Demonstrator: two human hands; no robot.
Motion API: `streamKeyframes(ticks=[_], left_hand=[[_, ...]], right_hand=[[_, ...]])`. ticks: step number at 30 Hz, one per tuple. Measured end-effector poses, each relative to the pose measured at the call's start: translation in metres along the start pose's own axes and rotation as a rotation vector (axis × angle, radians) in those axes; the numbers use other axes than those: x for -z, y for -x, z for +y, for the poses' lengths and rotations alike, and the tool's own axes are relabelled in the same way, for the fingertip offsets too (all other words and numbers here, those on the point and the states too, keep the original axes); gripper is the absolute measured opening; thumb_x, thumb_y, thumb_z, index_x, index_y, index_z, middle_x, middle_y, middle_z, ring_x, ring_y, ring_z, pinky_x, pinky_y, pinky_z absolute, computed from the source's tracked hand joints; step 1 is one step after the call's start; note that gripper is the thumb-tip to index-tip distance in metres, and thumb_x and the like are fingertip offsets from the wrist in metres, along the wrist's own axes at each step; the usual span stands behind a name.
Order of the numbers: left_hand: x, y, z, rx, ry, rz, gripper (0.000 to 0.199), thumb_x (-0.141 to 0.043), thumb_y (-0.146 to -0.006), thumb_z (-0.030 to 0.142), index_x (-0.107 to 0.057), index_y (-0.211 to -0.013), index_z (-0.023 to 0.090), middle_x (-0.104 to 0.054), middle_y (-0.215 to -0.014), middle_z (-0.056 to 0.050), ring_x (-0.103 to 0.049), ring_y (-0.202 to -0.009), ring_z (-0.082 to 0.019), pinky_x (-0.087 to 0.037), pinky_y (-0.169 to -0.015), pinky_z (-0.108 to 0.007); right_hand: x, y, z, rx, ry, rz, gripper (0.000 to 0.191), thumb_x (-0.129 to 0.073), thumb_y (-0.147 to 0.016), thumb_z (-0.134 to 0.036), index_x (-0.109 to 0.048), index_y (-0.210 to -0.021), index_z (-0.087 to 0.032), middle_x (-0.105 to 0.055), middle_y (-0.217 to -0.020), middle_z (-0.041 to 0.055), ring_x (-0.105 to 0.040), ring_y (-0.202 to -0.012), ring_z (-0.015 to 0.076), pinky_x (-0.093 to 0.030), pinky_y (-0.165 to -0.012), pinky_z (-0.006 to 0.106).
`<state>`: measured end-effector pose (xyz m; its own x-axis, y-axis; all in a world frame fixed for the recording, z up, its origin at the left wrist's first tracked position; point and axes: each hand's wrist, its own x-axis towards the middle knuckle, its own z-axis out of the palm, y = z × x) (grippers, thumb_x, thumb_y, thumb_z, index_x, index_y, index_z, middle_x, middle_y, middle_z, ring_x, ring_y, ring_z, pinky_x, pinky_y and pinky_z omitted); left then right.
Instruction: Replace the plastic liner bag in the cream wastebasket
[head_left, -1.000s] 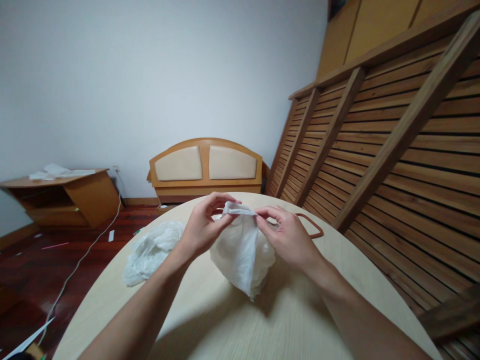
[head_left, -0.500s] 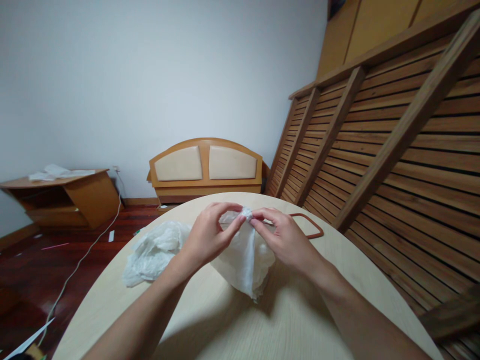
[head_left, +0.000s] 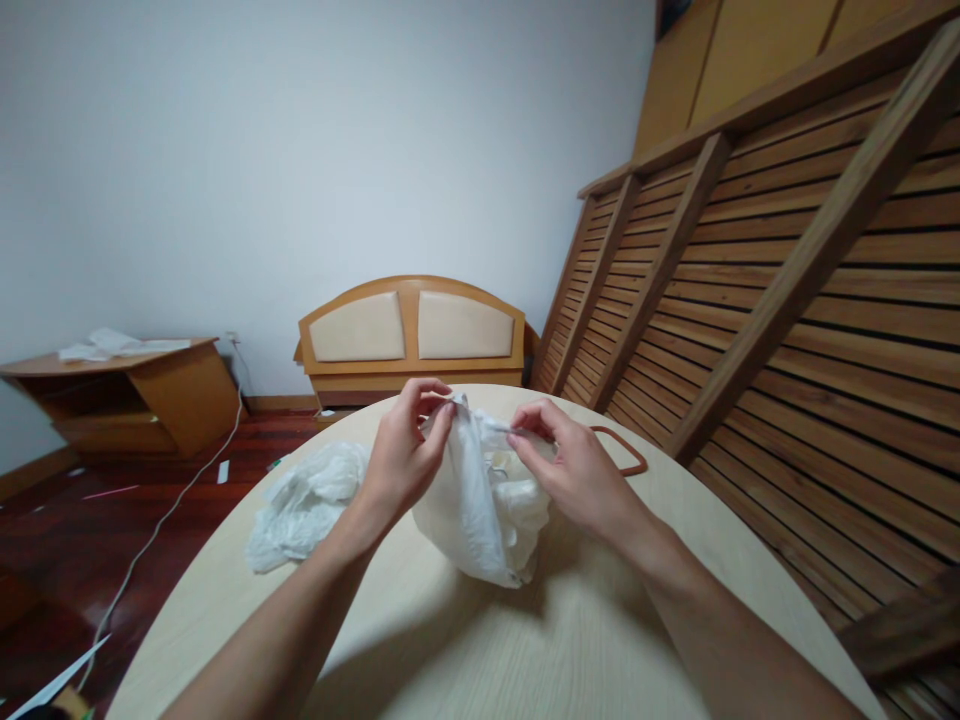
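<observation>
Evidently, white bag [head_left: 461, 510]: it lay between and below the two hands, its rim raised toward the fingers and its body bulging over the round table [head_left: 525, 660]; whether its base touched the tabletop could not be told.
Left hand [head_left: 403, 455]: thumb and forefinger were closed on the gathered rim at the bag's left side.
Right hand [head_left: 585, 480]: its fingertips pinched the rim on the opposite side, so the hands were apart, with a slack stretch of edge between them.
Feel of the bag: it looked thin, limp and light, a film that would have folded under any push and offered no stiffness of its own.
Risk in the film: a hard tug at one point seemed apt to stretch or tear it, and a smooth edge could have slid from a loose pinch.
Best hold: the doubled, bunched rim seemed the surest place, with a palm under the belly if the contents, which could not be made out, proved heavy.
Crumpled white plastic [head_left: 304, 510]: it rested on the table beyond the left forearm.
Reddish-brown frame [head_left: 636, 462]: it lay just beyond the right hand, partly hidden by it.
</observation>
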<state>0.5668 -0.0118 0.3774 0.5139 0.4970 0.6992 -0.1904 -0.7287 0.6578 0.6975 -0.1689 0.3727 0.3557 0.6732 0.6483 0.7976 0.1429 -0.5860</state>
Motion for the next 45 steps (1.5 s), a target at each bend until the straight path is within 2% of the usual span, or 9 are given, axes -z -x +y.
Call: streamKeyframes(ticks=[4,11,15,21,26,30,34,40,45], left_hand=[[0.0,-0.001,-0.001,0.007,0.02,0.066,0.007,-0.06,-0.088,0.025,-0.054,-0.089,0.021,-0.066,-0.084,-0.001,-0.067,-0.079,-0.015,-0.046,-0.06,-0.021],[0.003,-0.007,-0.006,0.025,0.072,0.167,0.01,-0.061,-0.085,0.027,-0.054,-0.085,0.02,-0.063,-0.082,-0.001,-0.065,-0.08,-0.015,-0.049,-0.069,-0.023],[0.005,-0.011,-0.011,0.066,0.15,0.175,0.013,-0.061,-0.084,0.029,-0.053,-0.087,0.02,-0.065,-0.083,-0.001,-0.066,-0.082,-0.015,-0.05,-0.072,-0.024],[0.007,-0.017,-0.021,0.116,0.176,0.297,0.008,-0.057,-0.087,0.027,-0.053,-0.091,0.021,-0.062,-0.072,0.001,-0.063,-0.068,-0.013,-0.048,-0.061,-0.022],[0.009,-0.004,0.0,-0.156,-0.066,0.342,0.029,-0.055,-0.089,0.022,-0.054,-0.118,0.021,-0.065,-0.125,-0.01,-0.063,-0.114,-0.022,-0.049,-0.099,-0.037],[0.012,0.01,0.022,-0.546,-0.387,-0.046,0.048,-0.057,-0.085,0.015,-0.051,-0.132,0.026,-0.062,-0.135,-0.007,-0.052,-0.132,-0.025,-0.03,-0.118,-0.045],[0.011,0.01,0.02,-0.591,-0.481,-0.365,0.059,-0.052,-0.087,0.013,-0.039,-0.143,0.024,-0.066,-0.13,-0.007,-0.054,-0.129,-0.023,-0.014,-0.124,-0.051],[0.008,0.003,0.006,-0.566,-0.504,-0.347,0.024,-0.043,-0.098,0.015,-0.058,-0.116,0.02,-0.071,-0.103,-0.004,-0.064,-0.104,-0.018,-0.025,-0.12,-0.049],[0.012,-0.004,0.0,-0.475,-0.54,-0.116,0.02,-0.043,-0.098,0.013,-0.062,-0.1,0.02,-0.07,-0.092,-0.002,-0.065,-0.09,-0.018,-0.034,-0.114,-0.047]], right_hand=[[-0.001,0.001,-0.004,0.033,0.024,-0.018,0.016,-0.054,-0.09,-0.013,-0.066,-0.09,-0.023,-0.07,-0.094,0.0018,-0.066,-0.092,0.0178,-0.05,-0.085,0.032],[-0.007,0.007,-0.018,0.097,0.146,-0.156,0.023,-0.081,-0.075,-0.04,-0.073,-0.092,-0.026,-0.068,-0.112,0.0054,-0.064,-0.104,0.0241,-0.049,-0.095,0.042],[-0.01,0.009,-0.019,0.107,0.196,-0.179,0.009,-0.077,-0.08,-0.03,-0.072,-0.086,-0.025,-0.066,-0.121,0.0068,-0.063,-0.11,0.0256,-0.048,-0.097,0.046],[-0.006,0.004,-0.013,0.013,0.117,-0.05,0.007,-0.061,-0.089,-0.02,-0.066,-0.086,-0.023,-0.074,-0.093,0.0028,-0.069,-0.09,0.0211,-0.052,-0.084,0.037],[-0.004,0.003,-0.011,-0.011,0.053,-0.006,0.007,-0.062,-0.092,-0.023,-0.069,-0.09,-0.024,-0.075,-0.09,0.0009,-0.07,-0.085,0.0192,-0.052,-0.078,0.032],[-0.005,0.002,-0.012,0.024,0.045,-0.052,0.007,-0.062,-0.092,-0.022,-0.068,-0.089,-0.024,-0.075,-0.09,0.0004,-0.07,-0.085,0.019,-0.051,-0.08,0.033],[-0.006,0.004,-0.014,0.034,0.027,-0.051,0.005,-0.063,-0.09,-0.022,-0.059,-0.088,-0.023,-0.07,-0.086,0.0001,-0.066,-0.081,0.0174,-0.05,-0.075,0.031],[-0.006,0.007,-0.013,0.02,0.016,-0.06,0.017,-0.065,-0.088,-0.027,-0.052,-0.099,-0.024,-0.067,-0.095,0.0026,-0.066,-0.088,0.0187,-0.052,-0.079,0.033],[0.001,0.005,-0.01,-0.002,0.109,-0.108,0.046,-0.073,-0.08,-0.032,-0.048,-0.117,-0.024,-0.066,-0.113,0.0078,-0.065,-0.108,0.0243,-0.052,-0.093,0.039]])
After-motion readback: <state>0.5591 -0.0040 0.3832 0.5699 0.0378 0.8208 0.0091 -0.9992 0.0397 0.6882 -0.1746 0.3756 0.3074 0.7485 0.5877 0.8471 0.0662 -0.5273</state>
